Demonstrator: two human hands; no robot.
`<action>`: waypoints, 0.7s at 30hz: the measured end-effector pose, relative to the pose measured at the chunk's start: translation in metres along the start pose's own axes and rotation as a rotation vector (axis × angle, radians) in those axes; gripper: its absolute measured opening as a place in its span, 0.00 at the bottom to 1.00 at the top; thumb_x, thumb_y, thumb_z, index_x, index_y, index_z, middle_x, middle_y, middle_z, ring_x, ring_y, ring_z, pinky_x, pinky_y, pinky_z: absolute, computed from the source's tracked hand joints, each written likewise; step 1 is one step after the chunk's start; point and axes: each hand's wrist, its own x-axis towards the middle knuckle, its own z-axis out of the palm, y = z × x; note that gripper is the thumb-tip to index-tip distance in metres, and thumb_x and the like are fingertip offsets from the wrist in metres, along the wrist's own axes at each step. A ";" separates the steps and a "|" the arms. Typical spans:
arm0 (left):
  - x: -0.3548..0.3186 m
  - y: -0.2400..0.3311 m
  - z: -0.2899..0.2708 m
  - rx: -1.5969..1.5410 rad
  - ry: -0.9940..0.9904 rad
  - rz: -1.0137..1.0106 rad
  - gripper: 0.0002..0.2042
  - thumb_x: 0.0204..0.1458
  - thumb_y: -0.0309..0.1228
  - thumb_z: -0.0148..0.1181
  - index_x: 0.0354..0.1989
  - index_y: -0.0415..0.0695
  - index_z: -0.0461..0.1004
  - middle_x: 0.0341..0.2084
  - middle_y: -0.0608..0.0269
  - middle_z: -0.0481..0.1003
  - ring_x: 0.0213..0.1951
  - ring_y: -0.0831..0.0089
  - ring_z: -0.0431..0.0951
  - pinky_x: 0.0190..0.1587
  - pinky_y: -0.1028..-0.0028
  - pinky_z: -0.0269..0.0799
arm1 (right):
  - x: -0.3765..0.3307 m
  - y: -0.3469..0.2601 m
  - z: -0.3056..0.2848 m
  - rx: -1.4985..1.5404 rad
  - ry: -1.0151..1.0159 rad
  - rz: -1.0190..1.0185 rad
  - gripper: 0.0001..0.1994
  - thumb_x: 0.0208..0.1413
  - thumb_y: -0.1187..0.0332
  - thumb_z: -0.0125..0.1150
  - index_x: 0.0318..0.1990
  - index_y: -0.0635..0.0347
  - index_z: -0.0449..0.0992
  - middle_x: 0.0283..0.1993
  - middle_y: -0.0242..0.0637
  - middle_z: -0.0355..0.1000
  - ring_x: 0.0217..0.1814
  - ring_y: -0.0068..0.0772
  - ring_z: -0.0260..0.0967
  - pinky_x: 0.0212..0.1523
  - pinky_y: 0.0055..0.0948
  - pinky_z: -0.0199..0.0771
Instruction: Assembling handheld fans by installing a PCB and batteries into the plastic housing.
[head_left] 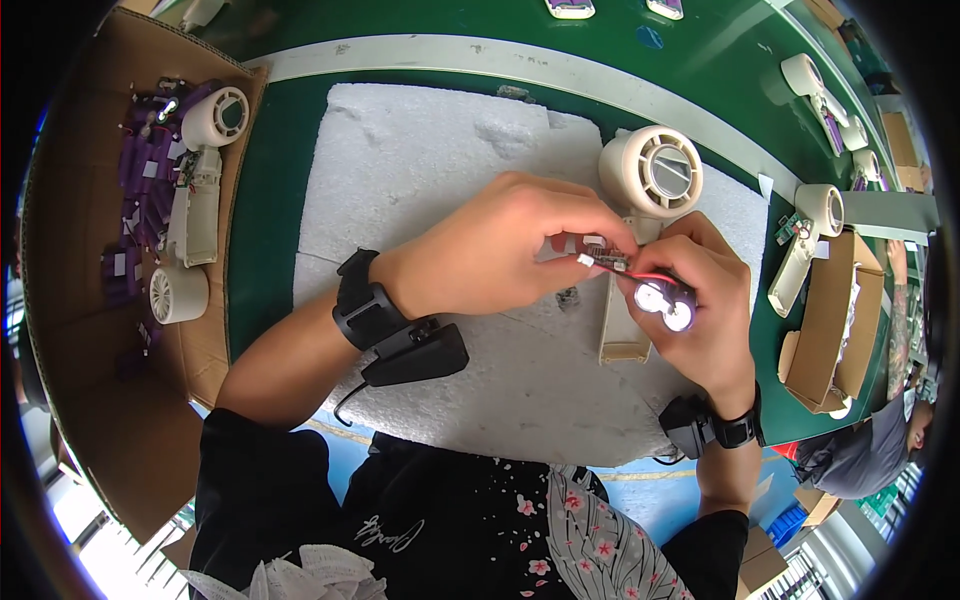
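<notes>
Beside green tabletop [270, 200], carton [110, 410] holds purple batteries [150, 175]; left hand [500, 240] pinches circuit board [607, 259], right hand [712, 300] grips cells [664, 304].

- Pair of dark-wrapped cylindrical cells [665, 303] with shiny round ends, held side by side in the right hand [705, 300], the bright ends facing out below its fingers
- Small rectangular circuit board [607, 257] crowded with tiny parts, at the tips of the left hand [510, 240]'s thumb and forefinger, just left of the right hand's fingertips
- Thin red wire [652, 276], curving between the board and the cells, along the right hand's fingers
- Cream plastic fan body [650, 172], its round slatted head with a mirror-like centre beyond both hands, its long open handle running down beneath them, the squared end showing just left of the right hand
</notes>
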 end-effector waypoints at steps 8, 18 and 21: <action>0.000 -0.001 -0.001 0.045 -0.002 0.002 0.13 0.42 0.17 0.64 0.37 0.44 0.79 0.33 0.61 0.77 0.33 0.66 0.79 0.37 0.71 0.75 | 0.002 0.001 -0.003 -0.024 -0.042 -0.033 0.15 0.29 0.82 0.69 0.29 0.59 0.74 0.26 0.33 0.73 0.34 0.38 0.67 0.33 0.31 0.69; -0.006 0.007 -0.001 0.244 -0.022 -0.018 0.12 0.41 0.16 0.62 0.34 0.45 0.81 0.37 0.58 0.75 0.34 0.67 0.76 0.36 0.73 0.73 | 0.002 0.003 -0.007 -0.036 -0.089 -0.086 0.15 0.28 0.81 0.68 0.29 0.59 0.74 0.26 0.33 0.74 0.34 0.39 0.68 0.34 0.32 0.70; -0.006 0.004 0.001 0.121 -0.023 0.021 0.12 0.42 0.15 0.62 0.35 0.44 0.80 0.38 0.57 0.74 0.34 0.68 0.76 0.36 0.74 0.73 | 0.000 0.002 -0.003 -0.061 -0.043 -0.078 0.15 0.27 0.81 0.68 0.29 0.59 0.74 0.26 0.33 0.74 0.34 0.39 0.68 0.35 0.32 0.71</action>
